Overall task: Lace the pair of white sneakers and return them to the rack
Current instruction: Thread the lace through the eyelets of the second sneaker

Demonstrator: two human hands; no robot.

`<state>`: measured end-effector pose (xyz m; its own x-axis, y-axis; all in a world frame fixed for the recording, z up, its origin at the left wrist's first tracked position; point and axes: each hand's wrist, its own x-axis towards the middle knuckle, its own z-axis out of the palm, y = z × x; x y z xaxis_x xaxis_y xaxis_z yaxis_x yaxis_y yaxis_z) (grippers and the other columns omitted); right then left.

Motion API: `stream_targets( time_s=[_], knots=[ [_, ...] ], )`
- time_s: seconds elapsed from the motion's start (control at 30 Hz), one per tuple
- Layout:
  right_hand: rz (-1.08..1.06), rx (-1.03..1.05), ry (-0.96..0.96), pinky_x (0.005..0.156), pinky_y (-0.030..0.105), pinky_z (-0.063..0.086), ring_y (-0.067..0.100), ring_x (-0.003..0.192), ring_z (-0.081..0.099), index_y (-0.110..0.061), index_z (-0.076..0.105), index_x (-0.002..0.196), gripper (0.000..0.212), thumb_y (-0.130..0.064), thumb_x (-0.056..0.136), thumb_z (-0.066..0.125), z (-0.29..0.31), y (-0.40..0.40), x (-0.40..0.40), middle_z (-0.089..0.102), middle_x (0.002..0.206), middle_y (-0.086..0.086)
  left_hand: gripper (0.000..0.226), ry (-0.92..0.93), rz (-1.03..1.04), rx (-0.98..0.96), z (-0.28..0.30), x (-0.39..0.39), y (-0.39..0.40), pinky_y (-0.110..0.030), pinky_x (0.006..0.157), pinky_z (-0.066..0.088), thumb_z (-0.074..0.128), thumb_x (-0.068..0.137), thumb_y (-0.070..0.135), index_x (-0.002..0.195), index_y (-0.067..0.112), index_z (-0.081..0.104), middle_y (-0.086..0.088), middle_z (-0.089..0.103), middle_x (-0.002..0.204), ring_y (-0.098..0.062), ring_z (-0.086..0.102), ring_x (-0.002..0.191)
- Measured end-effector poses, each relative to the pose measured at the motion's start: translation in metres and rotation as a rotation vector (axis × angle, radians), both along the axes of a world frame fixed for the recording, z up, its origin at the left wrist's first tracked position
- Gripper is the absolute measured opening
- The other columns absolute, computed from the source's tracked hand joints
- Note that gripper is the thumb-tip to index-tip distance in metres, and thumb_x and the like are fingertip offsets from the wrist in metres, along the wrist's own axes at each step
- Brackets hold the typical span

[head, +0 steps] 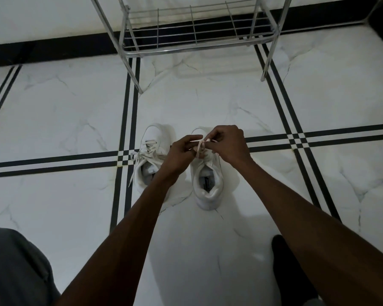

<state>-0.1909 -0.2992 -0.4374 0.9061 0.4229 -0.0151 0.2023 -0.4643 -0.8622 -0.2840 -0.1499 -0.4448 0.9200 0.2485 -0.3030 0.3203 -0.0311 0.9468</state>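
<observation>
Both hands, left hand (182,151) and right hand (227,144), pinch the lace (200,146) above the right sneaker (207,184); the left sneaker (150,155) sits just beside it, the rack (195,29) beyond.

White sneakers (179,166) side by side, upright

we see a glossy, marble-look tiled floor (208,250) under smooth white leather-like sneakers (206,186), their flat woven laces (200,146) matt; beyond the sneakers, a shiny chromed metal wire rack (195,32).
</observation>
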Motion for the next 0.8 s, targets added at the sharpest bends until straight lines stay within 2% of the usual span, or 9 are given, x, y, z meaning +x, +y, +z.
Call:
stream_targets(
  time_s=[0.13, 0.23, 0.33, 0.43, 0.53, 0.6, 0.67, 0.73, 0.8],
  knots=[
    [-0.068, 0.102, 0.186, 0.064, 0.027, 0.06, 0.012, 0.073, 0.075, -0.009, 0.078, 0.08, 0.019, -0.018, 0.068, 0.09, 0.001, -0.002, -0.003, 0.079, 0.082, 0.004, 0.032, -0.029, -0.03, 0.181, 0.005, 0.004, -0.003, -0.038, 0.092, 0.062, 0.058, 0.098, -0.002, 0.123, 0.011, 0.074, -0.008, 0.079, 0.113, -0.02, 0.077, 0.101],
    [-0.063, 0.157, 0.348, 0.06, 0.02, 0.056, 0.008, 0.071, 0.073, -0.005, 0.078, 0.084, 0.023, -0.016, 0.069, 0.091, 0.006, -0.008, -0.004, 0.079, 0.084, 0.006, 0.025, -0.004, -0.022, 0.496, 0.007, 0.006, -0.001, -0.042, 0.095, 0.059, 0.064, 0.096, 0.009, 0.114, 0.016, 0.08, -0.006, 0.081, 0.108, -0.02, 0.075, 0.103],
    [-0.138, 0.162, 0.529, 0.067, 0.024, 0.059, 0.011, 0.079, 0.075, -0.003, 0.077, 0.089, 0.027, -0.017, 0.07, 0.09, 0.005, -0.022, -0.002, 0.079, 0.089, 0.007, 0.024, -0.001, -0.012, 0.871, 0.01, 0.0, 0.005, -0.051, 0.099, 0.043, 0.064, 0.094, 0.016, 0.108, 0.024, 0.082, -0.001, 0.08, 0.1, -0.026, 0.062, 0.111],
    [-0.305, 0.2, 0.758, 0.073, 0.027, 0.057, 0.018, 0.094, 0.075, -0.007, 0.073, 0.095, 0.026, -0.018, 0.076, 0.086, -0.002, -0.051, -0.001, 0.077, 0.095, 0.006, 0.023, 0.079, -0.01, 1.134, 0.01, -0.022, 0.017, -0.051, 0.097, 0.028, 0.064, 0.095, 0.016, 0.108, 0.027, 0.081, 0.002, 0.076, 0.095, -0.03, 0.051, 0.113],
    [-0.369, 0.151, 0.884, 0.071, 0.024, 0.049, 0.015, 0.095, 0.073, -0.015, 0.07, 0.09, 0.018, -0.021, 0.08, 0.083, -0.011, -0.066, -0.007, 0.076, 0.097, 0.004, 0.033, 0.131, -0.022, 1.256, 0.002, -0.045, 0.018, -0.053, 0.094, 0.029, 0.065, 0.082, 0.002, 0.1, 0.024, 0.082, 0.005, 0.076, 0.087, -0.032, 0.052, 0.106],
    [-0.422, 0.092, 0.864, 0.07, 0.024, 0.049, 0.014, 0.091, 0.071, -0.015, 0.068, 0.08, 0.014, -0.018, 0.081, 0.082, -0.013, -0.063, -0.007, 0.076, 0.098, 0.007, 0.04, 0.153, -0.04, 1.311, -0.004, -0.05, 0.017, -0.056, 0.094, 0.032, 0.065, 0.073, -0.002, 0.097, 0.024, 0.083, 0.005, 0.076, 0.084, -0.034, 0.052, 0.104],
    [-0.474, 0.023, 0.826, 0.077, 0.028, 0.054, 0.014, 0.088, 0.068, -0.013, 0.065, 0.072, 0.019, -0.016, 0.08, 0.081, -0.014, -0.059, -0.003, 0.075, 0.096, 0.009, 0.042, 0.17, -0.044, 1.34, -0.006, -0.052, 0.018, -0.055, 0.093, 0.031, 0.065, 0.068, -0.003, 0.095, 0.024, 0.084, 0.005, 0.076, 0.082, -0.035, 0.052, 0.105],
    [-0.528, 0.008, 0.78, 0.085, 0.032, 0.057, 0.015, 0.085, 0.069, -0.012, 0.064, 0.068, 0.022, -0.016, 0.077, 0.084, -0.018, -0.058, -0.001, 0.076, 0.093, 0.011, 0.041, 0.184, -0.046, 1.328, -0.007, -0.052, 0.019, -0.055, 0.093, 0.031, 0.067, 0.067, -0.002, 0.094, 0.023, 0.084, 0.005, 0.076, 0.08, -0.035, 0.052, 0.105],
    [-0.582, 0.016, 0.746, 0.085, 0.033, 0.06, 0.017, 0.084, 0.073, -0.011, 0.066, 0.068, 0.021, -0.015, 0.073, 0.086, -0.024, -0.058, -0.003, 0.079, 0.092, 0.012, 0.037, 0.21, -0.05, 1.292, -0.009, -0.053, 0.017, -0.056, 0.096, 0.031, 0.069, 0.069, 0.0, 0.095, 0.022, 0.083, 0.004, 0.077, 0.084, -0.035, 0.052, 0.107]
  ],
)
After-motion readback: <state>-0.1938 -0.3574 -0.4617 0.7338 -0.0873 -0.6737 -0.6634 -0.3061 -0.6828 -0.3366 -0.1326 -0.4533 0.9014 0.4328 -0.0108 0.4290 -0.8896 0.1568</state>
